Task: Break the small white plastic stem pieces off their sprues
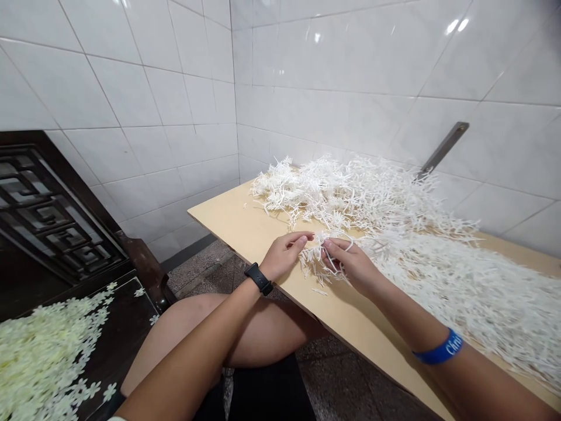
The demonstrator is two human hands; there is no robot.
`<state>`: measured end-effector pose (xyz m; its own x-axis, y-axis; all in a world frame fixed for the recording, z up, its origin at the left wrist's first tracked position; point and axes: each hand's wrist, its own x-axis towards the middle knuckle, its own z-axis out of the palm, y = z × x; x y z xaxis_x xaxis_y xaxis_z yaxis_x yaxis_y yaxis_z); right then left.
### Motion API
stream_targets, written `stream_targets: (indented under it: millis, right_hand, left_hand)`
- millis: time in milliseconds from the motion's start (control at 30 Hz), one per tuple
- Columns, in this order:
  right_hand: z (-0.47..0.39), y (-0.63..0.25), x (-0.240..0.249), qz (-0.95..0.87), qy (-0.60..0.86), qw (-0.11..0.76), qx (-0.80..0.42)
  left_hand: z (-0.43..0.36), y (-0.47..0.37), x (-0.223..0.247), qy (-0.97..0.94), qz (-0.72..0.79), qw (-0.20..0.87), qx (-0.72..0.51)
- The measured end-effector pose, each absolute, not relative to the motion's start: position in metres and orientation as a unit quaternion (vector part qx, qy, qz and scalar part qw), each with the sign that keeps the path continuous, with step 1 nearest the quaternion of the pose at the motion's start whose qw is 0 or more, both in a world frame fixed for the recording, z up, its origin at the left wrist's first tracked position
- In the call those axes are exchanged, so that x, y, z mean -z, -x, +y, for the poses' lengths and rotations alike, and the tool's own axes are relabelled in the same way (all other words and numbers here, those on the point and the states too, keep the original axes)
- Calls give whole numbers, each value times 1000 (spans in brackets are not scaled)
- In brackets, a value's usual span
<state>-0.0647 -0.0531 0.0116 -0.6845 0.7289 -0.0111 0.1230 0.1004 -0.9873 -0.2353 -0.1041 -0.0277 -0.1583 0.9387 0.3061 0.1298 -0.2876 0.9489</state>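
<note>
Now the right hand [350, 263] pinches a small white sprig [321, 238] between its thumb and fingers. The sprig is thin and stringy, a bit like a tiny twig with lots of skinny arms. It sits between the two hands, just past the right fingertips, and one long bendy string curls around by the right fingers. The left hand [284, 254] is close by, its thumb near its fingers beside the sprig, but I cannot tell if it grips any strings. Loose white bits [312, 266] lie just below and between the hands on the tan table [223, 215]. Beyond the hands is a big, fluffy, messy white pile [346, 193]. To the right of the right hand spreads a flatter pile [486, 292] of the same sort of skinny strings.
</note>
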Motion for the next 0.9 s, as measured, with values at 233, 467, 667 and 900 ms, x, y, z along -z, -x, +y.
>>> stream_targets:
  millis: [233, 467, 667, 900]
  right_hand:
    - [-56, 67, -6, -730, 347, 219, -547]
    - [-54, 67, -2, -753, 293, 202, -553]
    - [-57, 63, -2, -742, 262, 192, -586]
    - [-53, 61, -4, -721, 282, 256, -579]
  left_hand:
    - [-106, 237, 22, -540, 442, 397, -596]
    - [-103, 239, 26, -499, 451, 428, -603]
    - [-98, 247, 29, -368, 452, 432, -688]
    - [-100, 240, 32, -490, 498, 383, -605]
